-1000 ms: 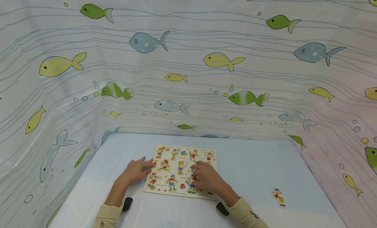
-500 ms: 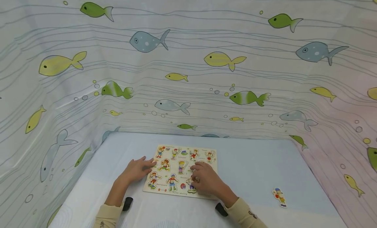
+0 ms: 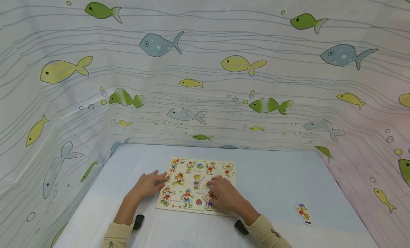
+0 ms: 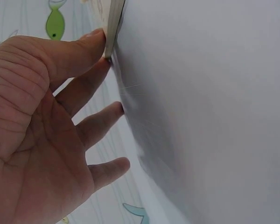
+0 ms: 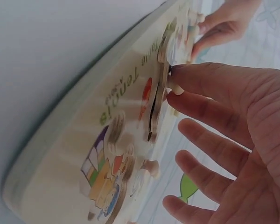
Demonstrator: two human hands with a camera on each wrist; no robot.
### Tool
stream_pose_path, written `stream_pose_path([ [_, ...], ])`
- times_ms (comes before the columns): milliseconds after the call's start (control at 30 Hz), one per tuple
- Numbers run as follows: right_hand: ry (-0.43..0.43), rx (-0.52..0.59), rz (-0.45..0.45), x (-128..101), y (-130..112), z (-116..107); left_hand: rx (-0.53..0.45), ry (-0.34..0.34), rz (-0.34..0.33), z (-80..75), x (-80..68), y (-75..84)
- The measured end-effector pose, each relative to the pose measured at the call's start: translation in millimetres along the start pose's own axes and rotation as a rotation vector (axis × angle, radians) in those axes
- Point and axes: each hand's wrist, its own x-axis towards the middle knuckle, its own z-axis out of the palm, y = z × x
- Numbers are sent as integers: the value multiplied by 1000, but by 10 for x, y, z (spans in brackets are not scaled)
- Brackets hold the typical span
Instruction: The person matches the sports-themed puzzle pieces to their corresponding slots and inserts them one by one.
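A pale wooden peg puzzle board (image 3: 189, 181) lies on the table, filled with figures of children at sports. My left hand (image 3: 148, 185) rests at its left edge; in the left wrist view the thumb and index fingertip touch the board's side (image 4: 113, 23), other fingers spread. My right hand (image 3: 228, 194) is over the lower right part. Thumb and index finger pinch the small knob of a figure puzzle piece (image 5: 159, 86) beside the printed words "Table Tennis", while the other fingers stay extended. The piece sits slightly tilted, a dark gap along its edge. The hand hides part of it.
A loose puzzle piece (image 3: 303, 214), a child in a blue cap, lies on the table (image 3: 275, 184) to the right of the board. Black wrist-worn devices (image 3: 138, 222) show by both cuffs. A fish-patterned curtain (image 3: 205, 94) stands behind and along both sides.
My right hand shifts very slightly while pinching the same puzzle piece, which has moved a little with it. The left hand stays at the board's edge.
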Motion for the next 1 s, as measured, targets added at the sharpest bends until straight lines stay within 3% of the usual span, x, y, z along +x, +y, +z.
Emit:
stream_pose_path([
  [233, -1, 32, -19, -5, -38, 4, 6, -1, -2, -1, 3, -10],
  [567, 4, -27, -27, -18, -31, 44, 13, 5, 4, 24, 4, -12],
  [1000, 24, -21, -18, -78, 20, 0, 7, 6, 7, 0, -1, 2],
])
